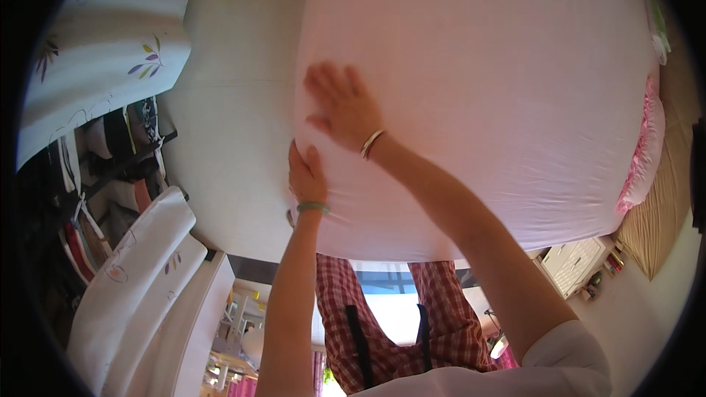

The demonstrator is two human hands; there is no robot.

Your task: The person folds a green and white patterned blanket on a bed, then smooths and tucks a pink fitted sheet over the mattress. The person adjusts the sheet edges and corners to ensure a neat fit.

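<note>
A smooth pink fitted sheet [471, 88] covers a wide mattress in front of me, its left edge running away from me. My right hand [344, 103], with a bracelet at the wrist, is palm down over the sheet near that edge. Its fingers are spread and slightly blurred. Closer to me, my left hand [306, 174], wearing a green bangle [313, 207], rests against the mattress's left edge. The thumb stands apart from its stretched fingers, and no object shows in either hand. Small creases run across the sheet near its front.
A plain grey-beige surface [228, 117] borders the mattress on the left. Beyond it, white leaf-patterned curtains [140, 37] hang by a dark rack with clothes or bags [118, 154]. A pink ruffled pillow [641, 154] and brown fabric [658, 213] lie at the right.
</note>
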